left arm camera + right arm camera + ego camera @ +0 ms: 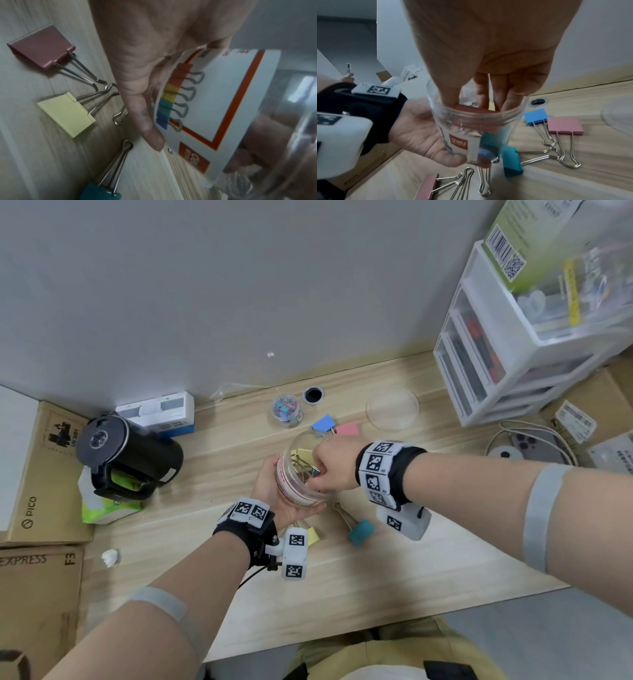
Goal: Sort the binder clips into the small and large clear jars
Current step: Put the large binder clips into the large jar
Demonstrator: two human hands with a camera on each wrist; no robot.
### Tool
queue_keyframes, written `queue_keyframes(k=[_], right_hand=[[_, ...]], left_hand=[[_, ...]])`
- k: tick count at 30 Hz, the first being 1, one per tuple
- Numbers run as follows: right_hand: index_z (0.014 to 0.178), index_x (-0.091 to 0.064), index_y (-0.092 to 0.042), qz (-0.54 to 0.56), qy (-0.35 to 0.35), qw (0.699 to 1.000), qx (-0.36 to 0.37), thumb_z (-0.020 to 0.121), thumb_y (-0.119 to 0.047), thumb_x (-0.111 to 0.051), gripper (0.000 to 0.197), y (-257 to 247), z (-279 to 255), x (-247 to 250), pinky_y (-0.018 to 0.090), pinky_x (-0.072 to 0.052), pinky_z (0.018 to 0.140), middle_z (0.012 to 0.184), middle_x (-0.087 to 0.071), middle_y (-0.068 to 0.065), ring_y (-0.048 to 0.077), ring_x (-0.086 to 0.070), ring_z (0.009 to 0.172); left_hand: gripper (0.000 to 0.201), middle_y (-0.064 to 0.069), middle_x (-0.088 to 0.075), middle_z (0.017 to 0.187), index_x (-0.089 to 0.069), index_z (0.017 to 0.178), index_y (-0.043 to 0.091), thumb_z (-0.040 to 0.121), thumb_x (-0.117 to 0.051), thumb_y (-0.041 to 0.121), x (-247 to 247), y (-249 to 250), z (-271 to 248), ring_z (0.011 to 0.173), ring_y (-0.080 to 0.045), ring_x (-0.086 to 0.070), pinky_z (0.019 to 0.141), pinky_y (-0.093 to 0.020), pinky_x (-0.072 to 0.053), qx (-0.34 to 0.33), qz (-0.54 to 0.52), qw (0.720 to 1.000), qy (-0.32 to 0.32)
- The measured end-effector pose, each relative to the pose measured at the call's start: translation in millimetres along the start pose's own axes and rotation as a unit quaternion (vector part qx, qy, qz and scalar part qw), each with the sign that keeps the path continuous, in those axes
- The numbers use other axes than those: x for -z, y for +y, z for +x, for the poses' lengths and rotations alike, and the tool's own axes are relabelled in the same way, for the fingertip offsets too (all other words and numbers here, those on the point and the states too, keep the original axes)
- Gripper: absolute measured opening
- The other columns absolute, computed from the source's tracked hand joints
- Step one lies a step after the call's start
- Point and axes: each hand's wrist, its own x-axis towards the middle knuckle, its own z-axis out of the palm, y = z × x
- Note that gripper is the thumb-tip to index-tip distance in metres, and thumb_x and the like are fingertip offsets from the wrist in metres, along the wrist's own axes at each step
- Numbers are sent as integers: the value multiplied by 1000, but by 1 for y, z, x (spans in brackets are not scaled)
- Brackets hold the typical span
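My left hand (270, 487) grips the large clear jar (298, 474) from below and holds it tilted above the wooden table (376, 577). My right hand (313, 474) reaches into the jar's mouth. In the right wrist view its thumb and fingers pinch a reddish-pink binder clip (476, 110) just inside the rim; other clips lie inside. The small jar (287, 410) of small coloured clips stands further back. Loose large clips lie around: blue (323, 422), pink (347, 429), teal (359, 532), yellow (312, 537). Under my left hand (137, 67) lie a pink clip (42, 47) and a yellow clip (67, 113).
A clear round lid (392, 409) lies at the back right, beside a white drawer unit (507, 344). A black kettle (126, 453) and cardboard boxes (44, 474) stand at the left. A cable hole (313, 394) is near the wall. A phone and cables (527, 440) sit far right.
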Motion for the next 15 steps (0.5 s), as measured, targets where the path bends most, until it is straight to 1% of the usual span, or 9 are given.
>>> queue_keyframes(k=[2,3,5,7,8,9,10,12,15], right_hand=[[80,-66,-14,-23,-3,1000,-3,89,-58,-50,48,-6,1,-3,30,-48,58,71,-63,0,23,-63,72],[77,-66,-15,-24,-3,1000,-1,92,-56,-46,48,-7,2,-4,27,-45,56,69,-62,0,22,-62,70],[73,-67,-16,-17,6,1000,2,95,-44,-43,43,-7,4,-6,27,-44,54,65,-60,-1,22,-61,67],[70,-67,-17,8,33,999,4,90,-32,-45,34,-3,4,-6,29,-49,57,64,-62,-1,23,-62,67],[72,-67,-18,24,53,998,4,88,-30,-46,30,0,4,-5,31,-51,60,66,-63,-1,24,-61,67],[73,-67,-19,43,78,996,5,86,-31,-47,26,2,3,-4,33,-51,62,68,-63,0,25,-61,68],[75,-66,-19,64,102,993,-2,85,-32,-47,25,4,2,-2,33,-50,63,68,-63,-1,25,-60,69],[76,-65,-20,99,138,985,-20,86,-34,-48,24,11,2,1,32,-47,62,68,-62,-2,25,-58,68],[80,-64,-18,125,150,978,-67,87,-35,-49,24,30,10,-3,33,-50,64,74,-65,3,28,-60,70]], left_hand=[[62,-20,-73,106,-72,113,6,89,-46,58,-1,-1,0,93,-40,-72,94,-53,-54,-1,-1,1000,-3],[63,-20,-74,105,-73,110,6,90,-45,58,-1,-2,0,90,-40,-73,90,-51,-55,-1,1,1000,-6],[63,-20,-74,112,-75,110,8,90,-45,59,2,-2,1,97,-41,-72,90,-51,-56,2,0,1000,-10],[62,-17,-73,118,-76,110,10,88,-47,60,6,-1,1,105,-42,-70,95,-54,-52,5,-9,1000,-14],[62,-17,-73,119,-77,110,10,88,-48,60,9,-1,1,106,-42,-69,96,-55,-51,7,-13,1000,-13],[62,-16,-72,122,-77,113,10,88,-49,60,11,0,1,106,-42,-69,96,-55,-51,8,-14,1000,-10],[65,-17,-70,127,-75,119,9,87,-49,59,13,0,2,108,-43,-68,95,-56,-52,10,-15,1000,-6],[70,-18,-65,137,-68,132,8,86,-50,58,18,0,2,115,-47,-66,94,-59,-53,12,-24,1000,-2],[71,-21,-64,138,-65,135,7,88,-49,58,28,1,4,111,-50,-67,91,-61,-55,13,-53,999,2]])
